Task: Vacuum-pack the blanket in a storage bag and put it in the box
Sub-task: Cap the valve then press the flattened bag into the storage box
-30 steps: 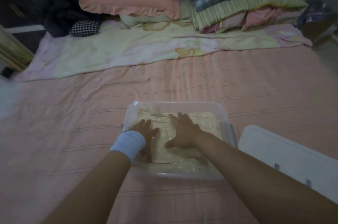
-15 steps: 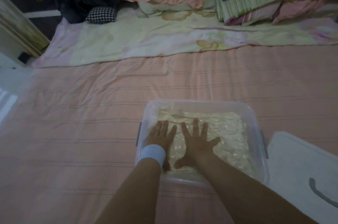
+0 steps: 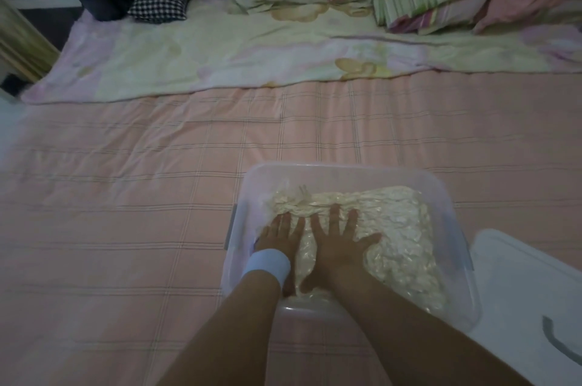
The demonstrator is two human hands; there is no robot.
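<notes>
Vacuum-packed blanket [image 3: 393, 244] lies inside clear box [image 3: 346, 171] on bed [image 3: 126, 196], left grip [image 3: 280, 237] and right grip [image 3: 338, 237] both released, fingers spread flat on its crinkled top; probably a stiff, light, slick slab, best pressed with palms or lifted by its edges.

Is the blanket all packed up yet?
Nearly. Done: the blanket sits shrunk in its bag inside the box. In hand: the left hand and right hand press it flat. Left: probably the lid, lying beside the box.
</notes>
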